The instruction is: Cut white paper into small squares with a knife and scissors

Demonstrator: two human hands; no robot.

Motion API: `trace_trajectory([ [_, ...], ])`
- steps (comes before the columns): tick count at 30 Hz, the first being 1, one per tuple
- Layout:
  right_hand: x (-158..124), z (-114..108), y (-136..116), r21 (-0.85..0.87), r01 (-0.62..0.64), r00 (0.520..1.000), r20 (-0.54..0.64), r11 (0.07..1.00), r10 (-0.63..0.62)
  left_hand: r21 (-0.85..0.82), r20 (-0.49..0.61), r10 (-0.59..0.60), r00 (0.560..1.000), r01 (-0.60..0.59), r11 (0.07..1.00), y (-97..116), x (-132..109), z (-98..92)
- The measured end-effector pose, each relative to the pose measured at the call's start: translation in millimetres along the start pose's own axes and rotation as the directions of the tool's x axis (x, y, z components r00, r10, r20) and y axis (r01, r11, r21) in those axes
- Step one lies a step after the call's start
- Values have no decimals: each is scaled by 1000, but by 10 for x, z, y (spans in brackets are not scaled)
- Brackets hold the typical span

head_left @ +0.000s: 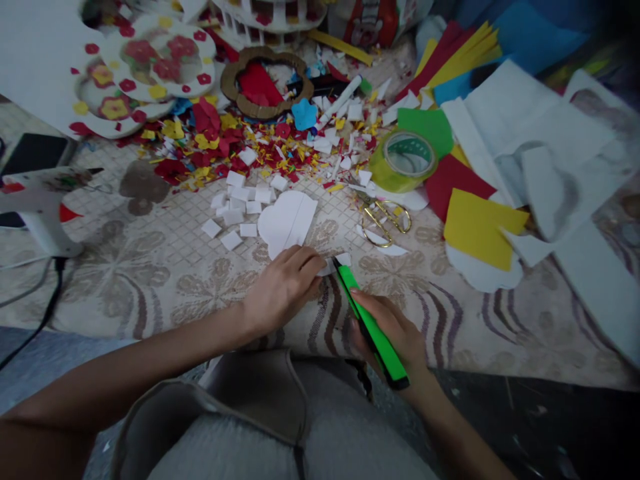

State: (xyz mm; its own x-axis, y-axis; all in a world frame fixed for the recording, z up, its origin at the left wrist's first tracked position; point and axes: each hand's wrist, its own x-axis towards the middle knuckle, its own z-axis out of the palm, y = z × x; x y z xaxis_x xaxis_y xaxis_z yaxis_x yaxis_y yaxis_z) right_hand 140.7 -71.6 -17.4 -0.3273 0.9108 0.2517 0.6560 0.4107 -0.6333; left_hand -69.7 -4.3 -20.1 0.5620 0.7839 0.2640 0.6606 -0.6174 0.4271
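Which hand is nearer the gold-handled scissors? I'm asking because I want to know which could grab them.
Right. The right hand, holding the green utility knife, lies below the gold-handled scissors; the left hand sits farther to their lower left.

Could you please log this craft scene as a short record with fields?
left hand: presses a white foam piece onto the patterned cloth
right hand: grips a green utility knife, tip at the foam's edge
nearby: gold-handled scissors, green tape roll, small white foam squares, white glue gun, yellow paper sheet
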Motion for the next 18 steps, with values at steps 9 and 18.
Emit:
trace_trajectory([
  [9,-34,39,-42,1,-13,1000,-22,1000,13,16,-20,19,1000,-19,1000,0,-1,22],
  [18,-110,19,-80,-13,-20,1000,-23,1000,20,27,1,-11,1000,11,1000,5,-15,24],
])
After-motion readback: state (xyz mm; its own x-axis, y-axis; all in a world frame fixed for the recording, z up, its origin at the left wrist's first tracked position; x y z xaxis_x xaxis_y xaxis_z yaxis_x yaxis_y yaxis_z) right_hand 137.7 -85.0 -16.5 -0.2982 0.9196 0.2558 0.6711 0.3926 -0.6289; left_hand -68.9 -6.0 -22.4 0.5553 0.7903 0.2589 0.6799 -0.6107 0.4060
